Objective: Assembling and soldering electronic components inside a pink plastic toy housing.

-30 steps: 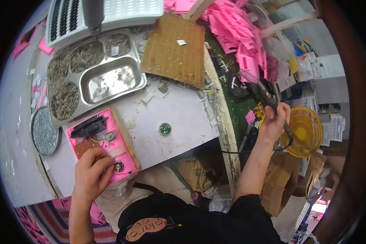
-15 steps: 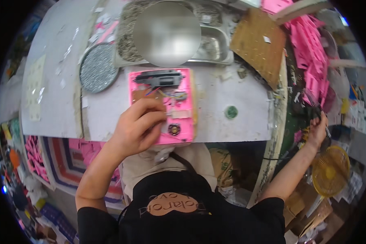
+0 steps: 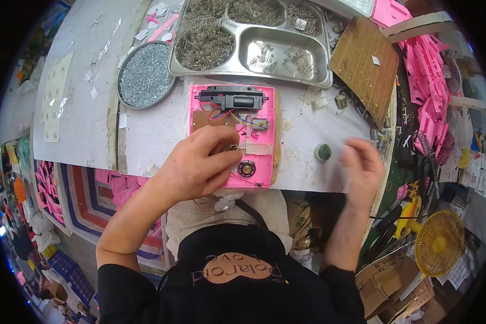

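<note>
A pink plastic casing [image 3: 270,140] lies flat on the table in front of me. In it sit a black module [image 3: 243,101], a brown board [image 3: 202,120], coloured wires, a clear plastic piece [image 3: 258,149] and a small round speaker [image 3: 247,169]. My left hand [image 3: 200,162] rests over the casing's left side, thumb and fingers closed together beside the clear piece; what they pinch is hidden. To the right, my right hand [image 3: 363,171] is above the table near a small green round pad [image 3: 323,152]. Motion smears its fingers.
A steel compartment tray [image 3: 248,76] of springs and a round dish [image 3: 146,75] of small metal pieces stand behind the casing. At right are a wooden board [image 3: 364,70], pink plastic parts [image 3: 427,75], a dark hanging cord [image 3: 430,154] and a yellow fan [image 3: 440,243].
My right hand has come left from the dark cord at the far right to the green pad. My left hand stays on the casing. The whole view has shifted.
</note>
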Tool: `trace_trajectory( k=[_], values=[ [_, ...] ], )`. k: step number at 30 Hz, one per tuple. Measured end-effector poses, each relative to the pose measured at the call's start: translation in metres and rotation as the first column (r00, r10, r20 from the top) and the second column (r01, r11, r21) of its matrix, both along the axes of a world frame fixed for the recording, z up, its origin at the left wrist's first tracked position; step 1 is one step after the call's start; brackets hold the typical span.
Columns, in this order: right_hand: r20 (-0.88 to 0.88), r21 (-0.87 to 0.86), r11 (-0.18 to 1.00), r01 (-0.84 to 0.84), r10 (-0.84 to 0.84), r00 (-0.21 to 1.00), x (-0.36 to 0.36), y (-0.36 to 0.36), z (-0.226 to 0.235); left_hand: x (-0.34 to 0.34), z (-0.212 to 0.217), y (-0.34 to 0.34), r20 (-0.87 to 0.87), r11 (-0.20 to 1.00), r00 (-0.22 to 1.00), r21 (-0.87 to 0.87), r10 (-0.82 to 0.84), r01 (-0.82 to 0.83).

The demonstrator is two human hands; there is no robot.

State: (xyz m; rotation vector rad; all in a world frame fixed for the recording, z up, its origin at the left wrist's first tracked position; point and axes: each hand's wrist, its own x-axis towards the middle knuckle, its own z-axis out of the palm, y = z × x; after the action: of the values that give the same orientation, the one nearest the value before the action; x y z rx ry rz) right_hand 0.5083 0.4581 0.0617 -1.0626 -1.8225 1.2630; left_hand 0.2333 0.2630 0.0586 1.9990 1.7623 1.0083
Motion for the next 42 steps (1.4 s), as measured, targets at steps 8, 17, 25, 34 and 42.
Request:
trace_trajectory(
  k=[8, 17, 25, 34, 42],
  values=[
    [0.386, 0.162, 0.887, -0.432, 0.346, 0.855, -0.110, -0.020, 0.009, 0.003, -0.004, 0.004, 0.002, 0.965, 0.983, 0.190, 0.184, -0.181],
    [0.682, 0.103, 0.829, -0.550, 0.344, 0.646, -0.128, -0.016, 0.032, -0.003, -0.001, 0.028, -0.098, 0.938, 0.966, 0.281, 0.237, -0.202],
    [0.659, 0.114, 0.820, -0.561, 0.360, 0.660, -0.126, -0.013, 0.032, -0.007, -0.003, 0.028, -0.132, 0.942, 0.966, 0.285, 0.224, -0.179],
    [0.606, -0.026, 0.853, -0.522, 0.428, 0.670, -0.133, -0.010, 0.031, -0.005, -0.004, 0.019, -0.121, 0.943, 0.966, 0.274, 0.230, -0.190],
    [0.706, 0.034, 0.873, -0.486, 0.323, 0.630, -0.126, -0.011, 0.032, 0.000, -0.013, 0.031, -0.100, 0.929, 0.972, 0.328, 0.214, -0.171]
  ],
)
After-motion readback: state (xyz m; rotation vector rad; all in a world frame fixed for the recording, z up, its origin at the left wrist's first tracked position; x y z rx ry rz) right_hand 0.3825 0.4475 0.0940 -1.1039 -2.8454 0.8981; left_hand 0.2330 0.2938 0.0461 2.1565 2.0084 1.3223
